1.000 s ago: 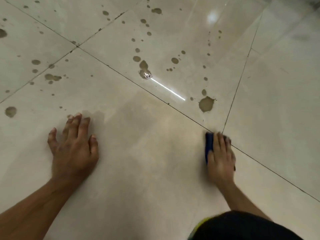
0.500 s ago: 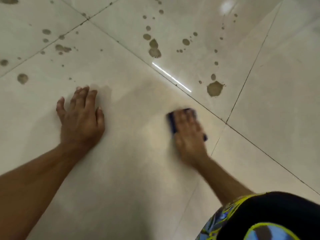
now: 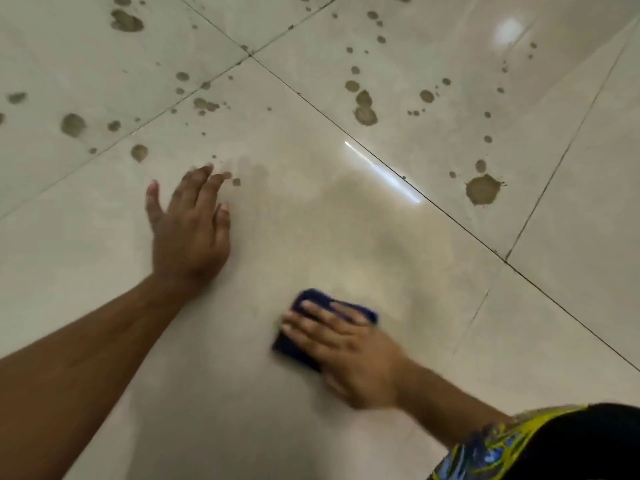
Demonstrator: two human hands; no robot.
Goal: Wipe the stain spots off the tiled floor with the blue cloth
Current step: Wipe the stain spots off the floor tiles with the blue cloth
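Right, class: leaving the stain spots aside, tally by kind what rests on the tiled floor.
Hands: 2, the left hand and the right hand
Cloths: 1, the blue cloth
Total: 3

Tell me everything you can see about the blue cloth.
The cloth is dark blue, soft-looking and bunched into a small pad. It lies flat on the pale glossy floor, on a spot-free part of a tile. The right hand presses on it with straight fingers, covering most of it. Its edges look blurred.
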